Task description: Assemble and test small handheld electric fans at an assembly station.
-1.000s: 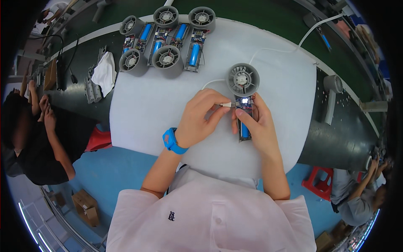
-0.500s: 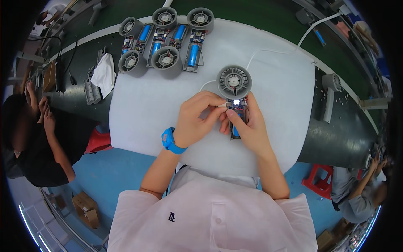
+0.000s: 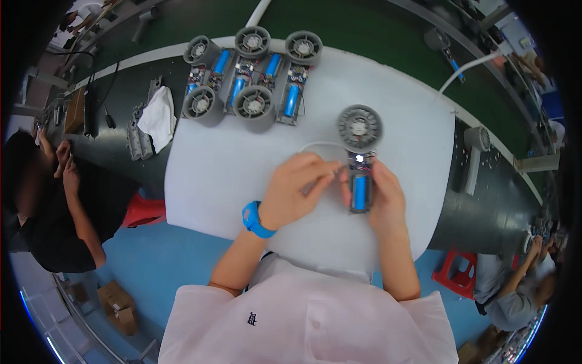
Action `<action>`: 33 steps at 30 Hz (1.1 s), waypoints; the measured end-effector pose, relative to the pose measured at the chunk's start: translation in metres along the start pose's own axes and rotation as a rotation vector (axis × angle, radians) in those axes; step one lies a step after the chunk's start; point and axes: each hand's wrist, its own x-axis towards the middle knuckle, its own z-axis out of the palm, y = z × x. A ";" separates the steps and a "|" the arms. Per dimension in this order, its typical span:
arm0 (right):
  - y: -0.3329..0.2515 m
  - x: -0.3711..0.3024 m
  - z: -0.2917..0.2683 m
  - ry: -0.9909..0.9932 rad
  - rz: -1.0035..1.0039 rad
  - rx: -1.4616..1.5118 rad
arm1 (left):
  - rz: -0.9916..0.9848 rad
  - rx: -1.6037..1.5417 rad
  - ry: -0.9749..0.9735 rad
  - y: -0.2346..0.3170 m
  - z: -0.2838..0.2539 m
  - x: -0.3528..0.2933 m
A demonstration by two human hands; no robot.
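Observation:
My right hand [image 3: 388, 191] grips a small fan unit [image 3: 359, 127], thumb and fingers along the sides of its narrow lower part. Its round grey fan housing points away from me. A white light glows on the circuit board [image 3: 360, 159], and a blue cylindrical battery [image 3: 360, 193] lies below the board. To the left of the unit, my left hand [image 3: 298, 187] pinches the end of a white cable [image 3: 321, 144], slightly apart from the board. The plug is mostly hidden by the fingers. The cable runs behind my left hand toward the fan housing.
Several similar fan units [image 3: 253, 104] stand grouped at the far left of the white table covering [image 3: 224, 176]. Beyond it lie a white cloth [image 3: 159, 118] and grey housing parts [image 3: 139, 139]. Another grey fan piece [image 3: 476, 139] is on the right. People sit on both sides.
My left hand has drawn the white plug away from the board, leaving a gap. My right hand has shifted lower on the fan unit, uncovering its battery. The view has shifted slightly.

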 end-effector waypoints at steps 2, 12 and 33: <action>-0.015 0.000 -0.013 0.088 -0.037 -0.042 | 0.039 0.029 -0.097 0.003 0.006 0.000; -0.086 0.076 0.028 -0.225 -0.157 -0.330 | 0.068 0.068 -0.130 0.003 0.002 0.003; -0.051 0.388 0.140 -0.021 -0.353 -1.308 | 0.039 0.017 -0.190 -0.002 -0.005 -0.006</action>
